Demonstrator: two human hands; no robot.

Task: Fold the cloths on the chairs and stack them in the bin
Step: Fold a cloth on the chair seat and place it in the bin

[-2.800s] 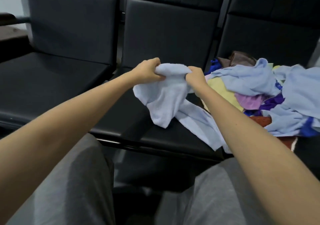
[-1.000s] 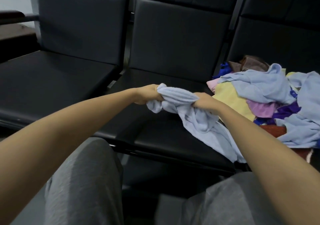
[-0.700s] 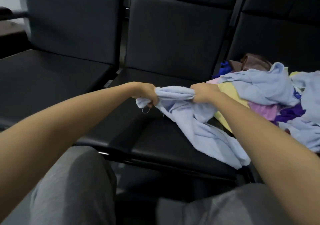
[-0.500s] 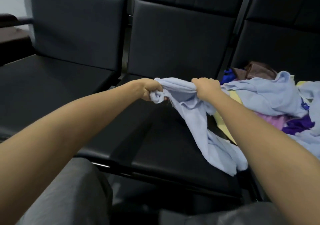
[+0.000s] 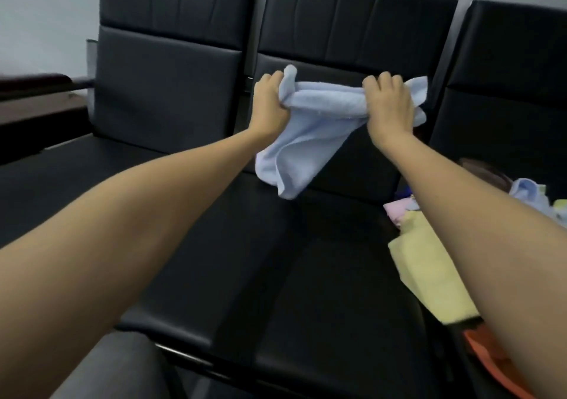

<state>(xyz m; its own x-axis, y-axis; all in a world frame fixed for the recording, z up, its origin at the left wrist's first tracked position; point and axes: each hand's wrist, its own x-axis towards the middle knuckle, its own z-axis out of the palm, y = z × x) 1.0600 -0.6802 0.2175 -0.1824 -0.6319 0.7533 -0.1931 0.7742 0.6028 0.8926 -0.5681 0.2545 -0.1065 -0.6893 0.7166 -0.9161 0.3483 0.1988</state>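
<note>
A: You hold the light blue cloth [image 5: 306,134] up in front of the backrest of the middle chair [image 5: 352,24], stretched between your two hands.

B: Your left hand [image 5: 270,103] has its fingers curled tight round the cloth's left end. A small tuft pokes up above your knuckles.

A: Your right hand [image 5: 388,107] is clenched on the right end in the same way, with the back of the hand toward you. A flap of cloth sticks out past it to the right.

B: Between your fists the top edge is bunched into a thick, nearly level roll. The rest hangs down in a loose fold, slanting toward your left. Its lowest tip sits near the line where backrest meets seat, and I cannot tell whether it touches anything.

A: Your hands are well apart, and both arms reach out in front of you.

B: Beside your right forearm lies the heap of other cloths. A yellow cloth [image 5: 429,275] is nearest you, a pink cloth [image 5: 397,211] is behind it, and a pale blue cloth [image 5: 527,189] is further back on the right chair [image 5: 506,60].

A: Something orange [image 5: 491,355] shows under your forearm at the bottom right, and I cannot tell what it is.

B: The left chair [image 5: 165,76] stands just beside the middle one. Your grey trouser leg [image 5: 107,368] shows at the bottom left.
</note>
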